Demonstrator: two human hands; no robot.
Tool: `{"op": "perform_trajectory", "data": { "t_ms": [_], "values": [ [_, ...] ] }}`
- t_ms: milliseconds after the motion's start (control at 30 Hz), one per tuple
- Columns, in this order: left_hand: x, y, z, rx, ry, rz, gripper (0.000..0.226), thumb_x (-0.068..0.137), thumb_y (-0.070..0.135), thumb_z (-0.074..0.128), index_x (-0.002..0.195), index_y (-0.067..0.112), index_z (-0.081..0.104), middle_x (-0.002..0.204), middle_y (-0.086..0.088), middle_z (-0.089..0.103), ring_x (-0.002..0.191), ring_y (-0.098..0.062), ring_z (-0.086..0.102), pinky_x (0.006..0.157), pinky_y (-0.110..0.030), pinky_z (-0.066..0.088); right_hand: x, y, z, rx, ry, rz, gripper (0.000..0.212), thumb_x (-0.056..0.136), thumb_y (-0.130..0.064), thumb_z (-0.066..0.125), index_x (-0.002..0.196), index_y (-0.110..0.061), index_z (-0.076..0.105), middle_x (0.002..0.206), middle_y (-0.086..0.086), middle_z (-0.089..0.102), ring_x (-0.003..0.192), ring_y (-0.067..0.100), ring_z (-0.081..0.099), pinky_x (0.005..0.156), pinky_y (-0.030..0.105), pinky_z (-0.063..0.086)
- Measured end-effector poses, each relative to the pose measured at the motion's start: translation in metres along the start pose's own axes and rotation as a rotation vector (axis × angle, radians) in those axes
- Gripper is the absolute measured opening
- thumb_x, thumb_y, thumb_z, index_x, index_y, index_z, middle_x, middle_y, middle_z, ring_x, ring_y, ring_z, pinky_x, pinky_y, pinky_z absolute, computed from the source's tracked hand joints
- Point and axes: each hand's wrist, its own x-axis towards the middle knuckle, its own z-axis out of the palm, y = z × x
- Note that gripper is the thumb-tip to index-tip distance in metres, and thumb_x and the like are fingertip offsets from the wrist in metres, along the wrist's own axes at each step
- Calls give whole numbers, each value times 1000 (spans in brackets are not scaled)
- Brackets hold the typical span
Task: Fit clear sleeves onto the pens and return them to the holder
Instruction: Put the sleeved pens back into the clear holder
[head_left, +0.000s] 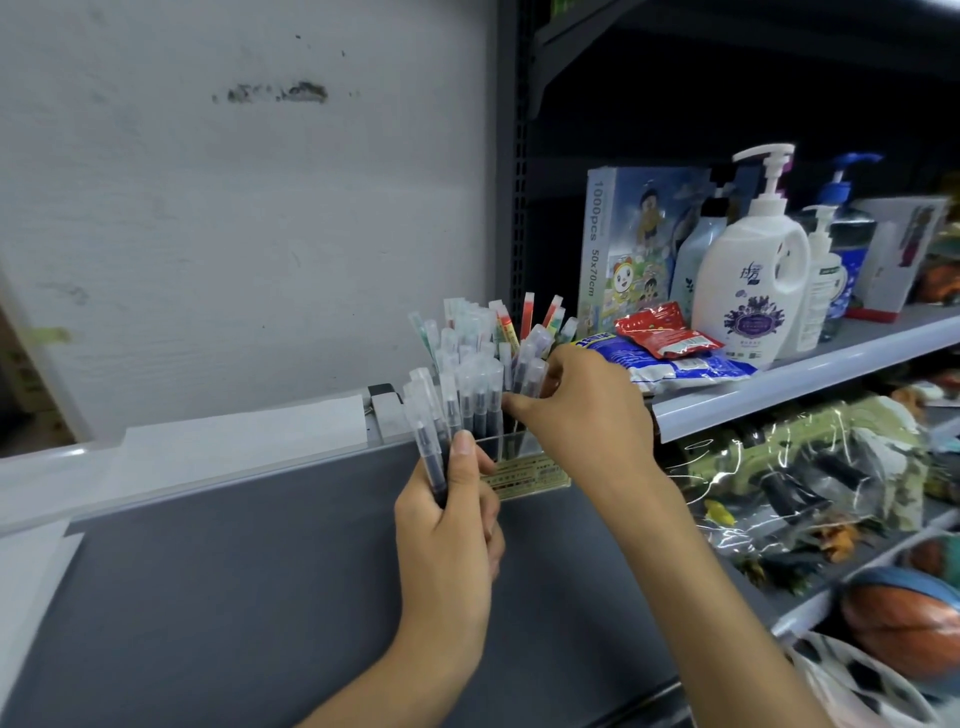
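Observation:
A clear pen holder with a yellow label stands on a grey surface, packed with several upright pens in clear sleeves, some green or red at the back. My left hand grips a small bunch of sleeved dark pens just in front of the holder's left side. My right hand reaches over the holder's right side and pinches one sleeved pen among those standing in it. The lower part of the holder is partly hidden by both hands.
The grey surface spreads toward me, with a white ledge and wall behind. To the right a shelf carries snack packets, a puzzle box and pump bottles. Bagged toys lie on the shelf below.

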Motion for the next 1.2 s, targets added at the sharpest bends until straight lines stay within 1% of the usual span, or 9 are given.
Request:
{"op": "perform_trajectory", "data": {
  "t_ms": [133,233,333,567,667,833,967,1067,1200],
  "values": [
    [0,-1,0,4,0,2,42,107,40,50,90,1,54,57,-4,34,41,-16,23,37,-20,21,-1,-1,-3,26,-7,-9,43,75,-46,89,76,-20,55,71,-6,58,74,23,61,55,33,37],
    [0,0,1,10,1,2,42,106,40,50,90,1,54,56,-5,34,41,-16,23,38,-19,21,2,-2,-7,80,-38,12,39,73,-41,92,83,-18,63,79,-2,66,81,26,66,69,40,54],
    [0,0,1,10,1,2,43,106,40,50,90,1,54,56,-5,34,40,-15,24,37,-19,21,4,-2,-8,162,-48,18,27,76,-32,91,85,-20,69,84,1,73,81,28,72,77,46,60],
    [-1,1,0,11,-2,-4,46,105,43,50,91,0,53,55,-4,35,40,-15,24,37,-21,20,1,-4,1,229,67,24,12,85,-31,86,87,-21,80,78,-5,76,77,23,73,75,43,61],
    [-1,1,0,15,-6,-4,45,105,43,50,91,0,53,55,-3,35,40,-16,25,37,-21,21,1,-6,3,203,55,10,12,90,-33,81,92,-22,83,84,0,78,85,25,73,78,43,60],
    [-1,0,1,25,-4,-1,45,105,43,50,91,1,54,54,-2,36,38,-15,25,36,-22,22,3,-7,5,140,18,-47,15,95,-30,74,93,-18,82,88,5,78,89,30,72,79,43,59],
    [-1,0,0,28,-6,0,45,105,43,50,91,1,54,55,-2,35,39,-14,24,37,-21,21,4,-6,4,147,14,-35,14,93,-27,77,91,-14,81,87,6,77,86,31,72,80,45,59],
    [-1,0,0,27,-10,0,46,105,44,50,92,0,55,55,-2,36,39,-14,25,37,-22,21,4,-5,3,227,39,-2,8,91,-22,80,92,-14,81,83,2,77,76,31,73,76,47,61],
    [0,0,0,17,-11,0,44,105,42,50,90,1,55,55,-2,35,40,-14,24,37,-22,21,3,-6,3,240,67,9,7,91,-24,80,96,-19,81,85,-2,77,83,25,73,80,46,60]
  ]
}}
